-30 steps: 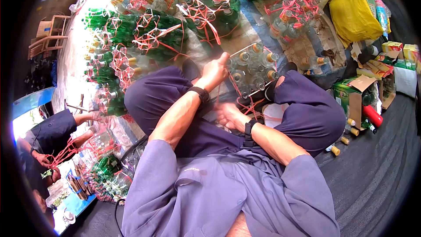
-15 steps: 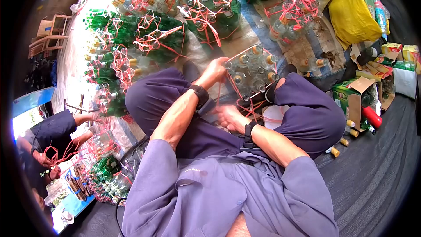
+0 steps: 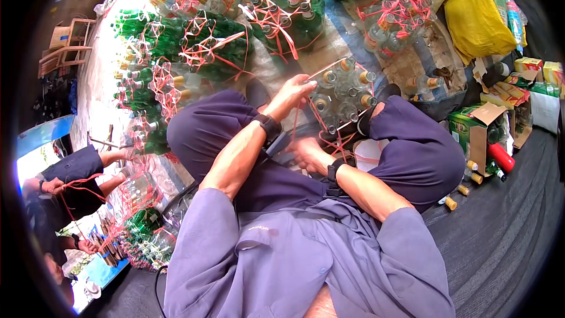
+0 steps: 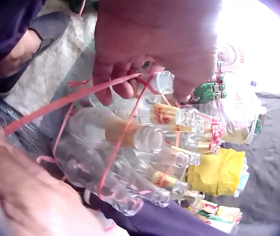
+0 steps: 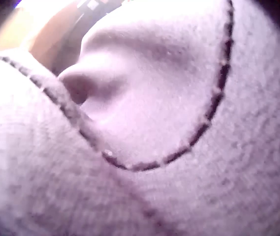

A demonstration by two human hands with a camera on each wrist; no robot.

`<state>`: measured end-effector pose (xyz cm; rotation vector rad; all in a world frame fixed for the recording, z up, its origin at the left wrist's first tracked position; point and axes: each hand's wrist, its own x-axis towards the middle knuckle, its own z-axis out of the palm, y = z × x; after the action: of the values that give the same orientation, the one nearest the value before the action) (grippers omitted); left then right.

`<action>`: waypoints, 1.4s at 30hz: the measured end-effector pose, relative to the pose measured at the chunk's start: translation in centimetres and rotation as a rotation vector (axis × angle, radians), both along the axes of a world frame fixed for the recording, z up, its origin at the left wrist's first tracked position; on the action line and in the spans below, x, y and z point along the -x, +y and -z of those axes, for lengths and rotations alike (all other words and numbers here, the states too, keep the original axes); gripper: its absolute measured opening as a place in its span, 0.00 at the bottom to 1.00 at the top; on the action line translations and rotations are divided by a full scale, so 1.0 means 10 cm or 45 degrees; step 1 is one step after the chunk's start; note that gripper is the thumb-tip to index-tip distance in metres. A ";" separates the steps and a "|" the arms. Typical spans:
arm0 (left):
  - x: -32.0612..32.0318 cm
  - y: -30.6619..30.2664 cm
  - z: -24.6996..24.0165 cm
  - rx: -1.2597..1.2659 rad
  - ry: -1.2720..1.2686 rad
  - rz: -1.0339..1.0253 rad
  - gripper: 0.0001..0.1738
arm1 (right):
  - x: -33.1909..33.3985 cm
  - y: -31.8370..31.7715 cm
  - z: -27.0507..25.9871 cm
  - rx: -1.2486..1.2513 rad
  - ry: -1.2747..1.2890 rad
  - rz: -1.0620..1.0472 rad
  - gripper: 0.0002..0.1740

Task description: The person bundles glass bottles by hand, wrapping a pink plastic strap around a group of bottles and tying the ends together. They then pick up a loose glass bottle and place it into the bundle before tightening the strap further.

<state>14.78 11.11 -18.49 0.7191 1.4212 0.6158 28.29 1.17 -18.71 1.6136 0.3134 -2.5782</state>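
Observation:
In the head view a bundle of clear glass bottles (image 3: 347, 92) stands between the bent legs, with pink plastic string looped round it. My left hand (image 3: 288, 97) is at the bundle's left edge. The left wrist view shows its fingers bent at a bottle neck (image 4: 165, 81), pinching the pink string (image 4: 76, 97) there. My right hand (image 3: 308, 154), lower and nearer the body, pinches the string's other end, and the length between the hands runs taut. Only pale stitched cloth (image 5: 154, 123) fills most of the right wrist view.
Tied bundles of green bottles (image 3: 215, 47) and clear ones crowd the left and far side. A yellow bag (image 3: 478, 20), opened cartons (image 3: 471, 129) and loose bottles lie right. At far left another person (image 3: 53, 185) handles pink string. A white container (image 3: 368, 154) sits by my right leg.
My left hand has shifted slightly right, its fingers reaching further over the bundle's edge. My right hand stays nearly in place. The other person's hands have moved apart, drawing out string.

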 end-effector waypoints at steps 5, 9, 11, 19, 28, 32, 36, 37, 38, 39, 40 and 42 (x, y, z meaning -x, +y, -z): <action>0.00 0.04 0.07 0.050 -0.030 -0.070 0.38 | 0.03 -0.05 -0.11 -0.028 -0.015 -0.015 0.12; 0.01 0.02 0.05 0.023 -0.023 -0.028 0.36 | 0.04 -0.08 0.00 -0.042 -0.041 -0.034 0.13; 0.00 0.01 0.01 -0.019 0.034 0.025 0.35 | 0.03 -0.01 -0.13 -0.087 -0.085 -0.108 0.13; -0.08 -0.01 0.15 -0.114 0.141 0.044 0.33 | -0.02 -0.02 0.05 -0.293 -0.032 -0.231 0.12; -0.14 0.05 0.06 -0.141 0.093 -0.059 0.33 | 0.00 -0.15 0.09 -1.200 0.038 -0.527 0.11; -0.13 0.03 0.01 -0.011 0.072 -0.043 0.31 | 0.05 -0.15 0.05 -1.357 -0.022 -0.699 0.11; -0.15 0.03 -0.05 -0.016 0.109 -0.046 0.30 | 0.24 -0.22 0.13 -1.517 0.169 -0.374 0.11; -0.16 0.04 -0.06 -0.016 0.065 -0.070 0.29 | 0.19 -0.21 0.16 -1.536 0.209 -0.381 0.11; -0.16 0.04 -0.08 -0.014 0.021 -0.095 0.29 | 0.14 -0.20 0.19 -1.552 0.249 -0.387 0.11; -0.18 0.04 -0.08 -0.038 0.026 -0.118 0.29 | 0.04 -0.19 0.17 -1.616 0.221 -0.397 0.10; -0.16 0.03 -0.06 -0.037 0.024 -0.124 0.29 | -0.06 -0.25 0.46 -1.534 0.074 -0.686 0.11; -0.16 0.04 0.00 -0.046 0.000 -0.139 0.28 | -0.24 -0.21 0.32 -1.615 0.048 -0.718 0.15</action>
<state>16.36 11.55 -18.47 0.6726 1.4598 0.7279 30.67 -0.89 -21.95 1.2687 2.3141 -1.9125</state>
